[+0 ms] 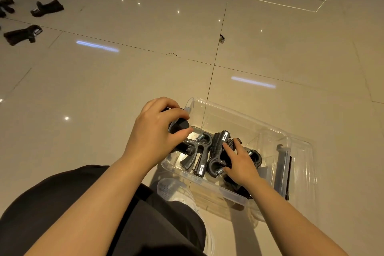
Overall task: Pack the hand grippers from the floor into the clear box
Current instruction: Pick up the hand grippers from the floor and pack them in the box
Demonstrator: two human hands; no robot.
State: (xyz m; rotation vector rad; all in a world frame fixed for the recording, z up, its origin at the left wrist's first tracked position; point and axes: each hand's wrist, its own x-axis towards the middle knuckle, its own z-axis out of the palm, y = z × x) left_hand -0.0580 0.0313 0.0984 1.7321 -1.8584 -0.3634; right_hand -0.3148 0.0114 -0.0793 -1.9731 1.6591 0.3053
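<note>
The glossy tiled floor (pixel 124 81) carries the clear box (pixel 239 118) and three loose hand grippers (pixel 47 8) far left.

Black hand grippers (pixel 200 151) lie packed in the clear box (pixel 245 118); three more (pixel 47 8) lie scattered on the floor

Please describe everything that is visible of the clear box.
The clear box is a rectangular tub of transparent plastic with rounded corners and a rim. It stands open on the tiled floor, skewed to the tile joints. Several black hand grippers lie inside. The right hand rests on those grippers; the left hand holds another gripper at its left rim. A clear lid seems to lie under its right side.
</note>
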